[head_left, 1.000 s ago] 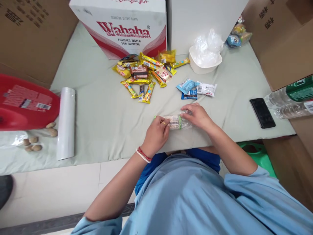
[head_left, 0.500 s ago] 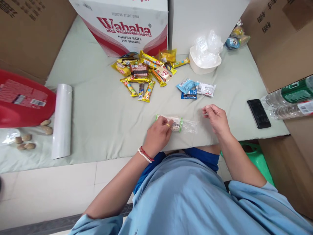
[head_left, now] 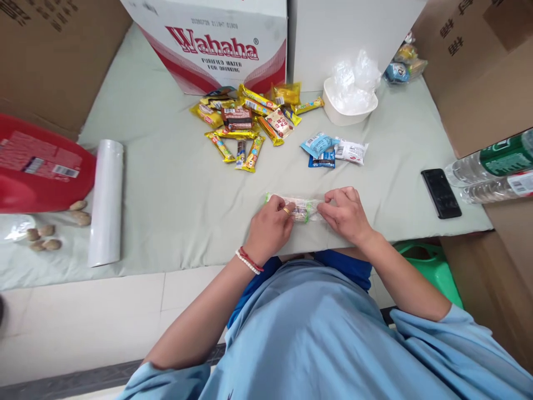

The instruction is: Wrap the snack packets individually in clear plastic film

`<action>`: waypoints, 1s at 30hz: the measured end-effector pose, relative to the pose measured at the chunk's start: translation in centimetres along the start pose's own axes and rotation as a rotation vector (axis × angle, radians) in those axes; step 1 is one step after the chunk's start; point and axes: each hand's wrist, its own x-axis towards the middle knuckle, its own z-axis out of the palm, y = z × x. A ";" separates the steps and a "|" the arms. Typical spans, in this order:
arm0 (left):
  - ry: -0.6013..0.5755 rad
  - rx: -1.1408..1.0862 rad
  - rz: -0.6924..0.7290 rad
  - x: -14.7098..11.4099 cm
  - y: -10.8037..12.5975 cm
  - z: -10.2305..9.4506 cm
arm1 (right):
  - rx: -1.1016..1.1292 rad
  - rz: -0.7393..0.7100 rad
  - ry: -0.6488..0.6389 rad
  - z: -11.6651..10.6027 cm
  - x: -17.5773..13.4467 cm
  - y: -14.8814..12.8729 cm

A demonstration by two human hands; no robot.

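A packaged snack with green-edged ends (head_left: 300,210) lies near the table's front edge inside a clear plastic bag (head_left: 315,211). My left hand (head_left: 272,225), with a ring and a red-and-white bracelet, is closed over the snack's left part, pressing it through the plastic. At the bag's right end my right hand (head_left: 346,215) is closed, its fingers and thumb pinching the loose plastic. Behind the hands lie a light blue packet (head_left: 318,145), a dark blue packet (head_left: 322,160) and a white packet (head_left: 351,151).
A pile of yellow and brown snacks (head_left: 236,119) lies before the Wahaha box (head_left: 225,61). A white tub (head_left: 350,114) holds clear bags. At left are a plastic roll (head_left: 105,203), a red jug (head_left: 41,166) and walnuts (head_left: 46,230); at right, a phone (head_left: 441,193) and bottles (head_left: 491,158).
My right hand has moved left and down onto the bag's right end and closed on it. The left hand stays on the snack.
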 end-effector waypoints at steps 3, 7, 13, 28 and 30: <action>-0.006 -0.001 -0.005 0.0 0.0 0.0 | 0.009 -0.024 0.031 -1.3 -0.5 -0.9; 0.013 -0.025 -0.010 0.0 0.2 -0.2 | 0.043 -0.079 -0.041 -1.6 -2.0 -2.2; 0.057 -0.012 -0.108 0.7 1.5 0.2 | 0.409 0.150 0.059 -2.2 -1.8 -1.0; 0.111 0.136 -0.038 -0.4 2.0 1.5 | 0.461 0.570 -0.483 0.0 1.1 -0.4; 0.133 0.174 -0.003 -1.1 1.9 1.9 | 0.466 0.564 -0.364 -0.5 0.8 -0.5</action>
